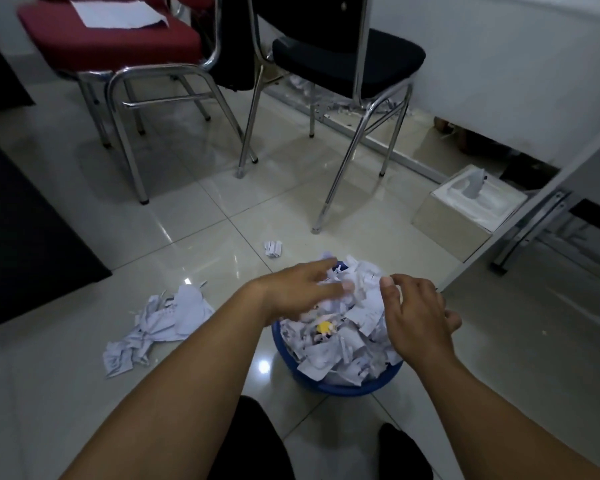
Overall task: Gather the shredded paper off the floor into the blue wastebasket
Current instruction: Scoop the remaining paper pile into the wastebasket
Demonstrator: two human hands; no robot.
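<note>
Tiled floor: shredded paper at nine o'clock of blue wastebasket, likely featherlight, limp; scoop from underneath. Left hand, right hand: fingers loosely spread, empty.

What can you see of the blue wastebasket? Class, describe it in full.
The blue wastebasket is round, looks plastic, and stands upright on the tiled floor before the person's legs. Only its near rim and wall show; shredded paper is heaped above the rim, with a small yellow thing among it. The left hand and right hand are over the heap; contact is unclear.
</note>
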